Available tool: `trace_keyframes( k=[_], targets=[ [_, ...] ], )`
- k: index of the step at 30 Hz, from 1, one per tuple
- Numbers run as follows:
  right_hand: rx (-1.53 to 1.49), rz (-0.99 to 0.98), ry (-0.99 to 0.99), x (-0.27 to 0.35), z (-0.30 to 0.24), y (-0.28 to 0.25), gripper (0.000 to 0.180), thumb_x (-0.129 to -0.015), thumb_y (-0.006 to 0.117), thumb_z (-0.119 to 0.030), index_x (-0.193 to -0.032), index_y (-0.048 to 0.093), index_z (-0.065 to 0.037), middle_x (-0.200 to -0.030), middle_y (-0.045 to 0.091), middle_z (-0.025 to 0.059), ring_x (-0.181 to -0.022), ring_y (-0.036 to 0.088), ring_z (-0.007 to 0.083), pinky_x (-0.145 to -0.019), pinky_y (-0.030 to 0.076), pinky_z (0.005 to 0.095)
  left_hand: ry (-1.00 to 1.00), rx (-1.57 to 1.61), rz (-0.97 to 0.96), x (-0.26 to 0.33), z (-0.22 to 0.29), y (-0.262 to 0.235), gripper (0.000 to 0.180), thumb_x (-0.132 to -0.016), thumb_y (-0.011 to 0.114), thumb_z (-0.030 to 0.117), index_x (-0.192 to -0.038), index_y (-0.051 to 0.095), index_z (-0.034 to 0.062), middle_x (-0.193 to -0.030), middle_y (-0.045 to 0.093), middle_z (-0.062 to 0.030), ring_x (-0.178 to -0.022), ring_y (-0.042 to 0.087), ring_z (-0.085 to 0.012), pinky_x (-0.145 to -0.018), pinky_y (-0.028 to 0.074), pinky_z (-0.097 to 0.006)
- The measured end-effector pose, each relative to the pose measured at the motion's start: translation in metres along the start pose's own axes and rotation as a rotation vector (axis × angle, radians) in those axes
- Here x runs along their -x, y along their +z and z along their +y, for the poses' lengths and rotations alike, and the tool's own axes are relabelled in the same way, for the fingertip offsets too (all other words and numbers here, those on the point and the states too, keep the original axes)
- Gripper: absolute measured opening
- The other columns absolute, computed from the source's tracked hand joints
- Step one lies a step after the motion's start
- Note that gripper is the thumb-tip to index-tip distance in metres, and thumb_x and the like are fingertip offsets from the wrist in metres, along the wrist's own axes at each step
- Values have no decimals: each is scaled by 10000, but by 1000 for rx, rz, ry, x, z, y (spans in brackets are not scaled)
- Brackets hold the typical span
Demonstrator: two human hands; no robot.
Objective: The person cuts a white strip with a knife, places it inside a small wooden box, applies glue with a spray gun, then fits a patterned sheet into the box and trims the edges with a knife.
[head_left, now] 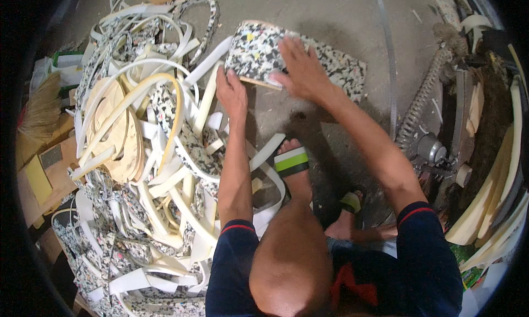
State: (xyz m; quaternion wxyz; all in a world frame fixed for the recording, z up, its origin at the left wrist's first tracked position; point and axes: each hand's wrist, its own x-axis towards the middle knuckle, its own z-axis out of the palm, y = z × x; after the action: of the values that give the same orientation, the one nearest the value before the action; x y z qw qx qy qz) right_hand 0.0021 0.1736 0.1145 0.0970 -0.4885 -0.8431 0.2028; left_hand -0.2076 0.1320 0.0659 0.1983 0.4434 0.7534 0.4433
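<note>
A speckled black-and-white foam piece (250,47) lies on the floor ahead of me, with a thin tan layer showing along its near edge. Around its near left corner, my left hand (231,91) is closed, thumb and fingers against the edges. My right hand (300,69) rests flat on top of the foam, fingers stretched out and thumb by the near edge. To the right, a second stretch of speckled foam (344,69) runs out from beneath my right hand; whether the two are joined is hidden.
A large heap of white and speckled foam offcuts (165,168) fills the left side, with round tan discs (113,135) in it. A straw broom (43,102) stands farther left. On the right are a coiled spring (424,94), metal parts and curved cream foam strips (479,190).
</note>
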Motion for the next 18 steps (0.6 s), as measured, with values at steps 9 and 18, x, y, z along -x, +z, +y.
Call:
trace_keyframes(
  k=[9, 18],
  targets=[
    [214, -9, 64, -17, 6, 24, 1038, -941, 410, -751, -1565, 214, 56, -1646, 159, 268, -1534, 155, 422, -1208, 162, 619, 312, -194, -280, -96, 46, 31, 500, -1017, 432, 334, -1298, 615, -36, -1181, 659, -320, -1134, 617, -493, -1010, 465, -506],
    [193, -121, 65, -25, -7, 9, 1093, -910, 451, -773, -1568, 189, 60, -1630, 160, 309, -1514, 149, 487, -1194, 150, 653, 151, -423, -503, -108, 42, 48, 586, -1009, 382, 420, -1376, 545, -8, -1246, 620, -345, -1196, 583, -489, -1043, 435, -541]
  ],
)
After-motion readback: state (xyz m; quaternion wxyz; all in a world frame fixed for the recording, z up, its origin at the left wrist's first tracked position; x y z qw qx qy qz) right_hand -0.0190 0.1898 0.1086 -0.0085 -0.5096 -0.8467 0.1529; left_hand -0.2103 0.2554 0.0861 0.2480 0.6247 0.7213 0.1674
